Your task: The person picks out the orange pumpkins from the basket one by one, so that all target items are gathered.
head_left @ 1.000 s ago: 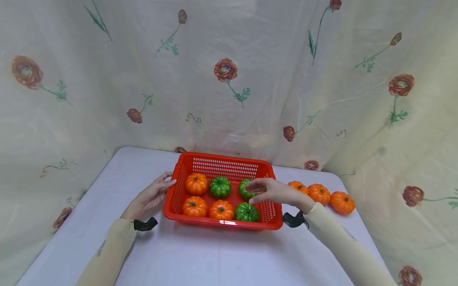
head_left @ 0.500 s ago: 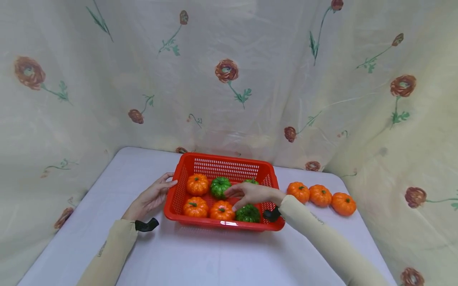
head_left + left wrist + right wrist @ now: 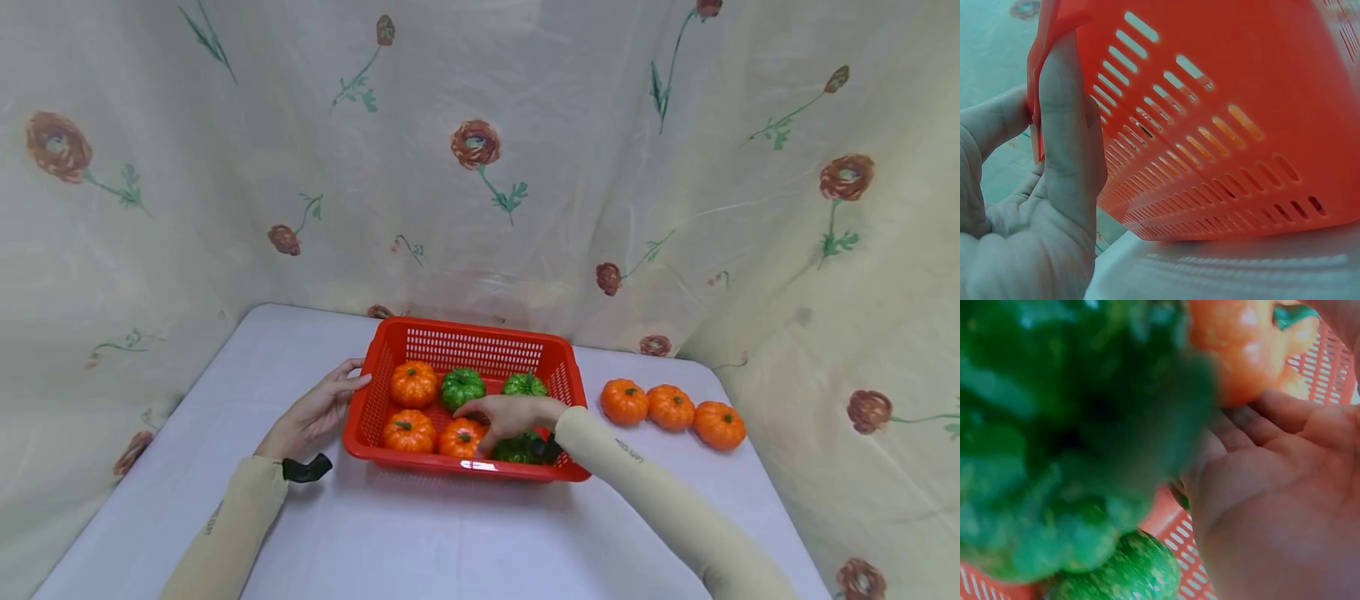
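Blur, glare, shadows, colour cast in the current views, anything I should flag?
Head: small white glare on the front rim of the red basket, soft shadow below it on the white table; left wrist: teal cast on the left hand, striped light and shadow under the basket; right wrist: nearest green pumpkin dark and blurred, lower green pumpkin crisper.

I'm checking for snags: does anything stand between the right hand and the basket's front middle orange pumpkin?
Nothing visible does: the right hand has its fingers right at the front middle orange pumpkin. The front green pumpkin sits beside it, below the wrist, not between them.
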Demonstrator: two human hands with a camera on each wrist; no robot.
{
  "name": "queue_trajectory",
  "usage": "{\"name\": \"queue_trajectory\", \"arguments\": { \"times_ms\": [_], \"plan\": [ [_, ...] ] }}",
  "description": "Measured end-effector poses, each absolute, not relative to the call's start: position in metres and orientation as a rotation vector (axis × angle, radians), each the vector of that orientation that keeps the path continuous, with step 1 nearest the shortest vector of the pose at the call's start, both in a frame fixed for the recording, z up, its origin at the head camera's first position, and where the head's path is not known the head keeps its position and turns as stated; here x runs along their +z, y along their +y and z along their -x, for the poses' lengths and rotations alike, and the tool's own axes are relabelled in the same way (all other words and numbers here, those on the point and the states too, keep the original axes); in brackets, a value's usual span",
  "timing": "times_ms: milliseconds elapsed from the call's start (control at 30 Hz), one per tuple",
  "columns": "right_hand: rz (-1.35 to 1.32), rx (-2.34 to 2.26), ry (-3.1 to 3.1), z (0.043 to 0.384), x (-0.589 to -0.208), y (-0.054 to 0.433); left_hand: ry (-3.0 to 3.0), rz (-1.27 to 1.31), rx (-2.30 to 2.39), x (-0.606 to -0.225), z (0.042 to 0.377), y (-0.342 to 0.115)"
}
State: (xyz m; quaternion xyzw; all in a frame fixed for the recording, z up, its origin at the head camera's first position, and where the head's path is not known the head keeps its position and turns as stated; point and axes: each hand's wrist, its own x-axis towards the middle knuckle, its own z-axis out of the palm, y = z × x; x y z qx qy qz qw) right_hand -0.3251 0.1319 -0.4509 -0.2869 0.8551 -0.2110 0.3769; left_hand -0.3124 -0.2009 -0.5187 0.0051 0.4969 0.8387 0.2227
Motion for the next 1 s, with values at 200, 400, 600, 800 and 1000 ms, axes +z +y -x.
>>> {"name": "queue_trajectory", "arguments": {
  "times_ms": [200,400,600,800,1000],
  "plan": [
    [0.726,-0.499,2.227,0.326,-0.456,0.133,1.354,-0.030,2.317,-0.517,0.314,-0.200],
    [0.780,-0.556,2.293,0.329,-0.460,0.136,1.358,-0.049,2.318,-0.517,0.315,-0.200],
    [0.752,-0.695,2.280,0.329,-0.459,0.145,1.360,-0.048,2.316,-0.517,0.315,-0.198],
    [0.731,-0.798,2.297,0.326,-0.445,0.156,1.362,-0.043,2.309,-0.519,0.314,-0.197],
    [0.703,-0.824,2.345,0.325,-0.426,0.171,1.337,0.001,2.319,-0.518,0.310,-0.202]
  ]
}}
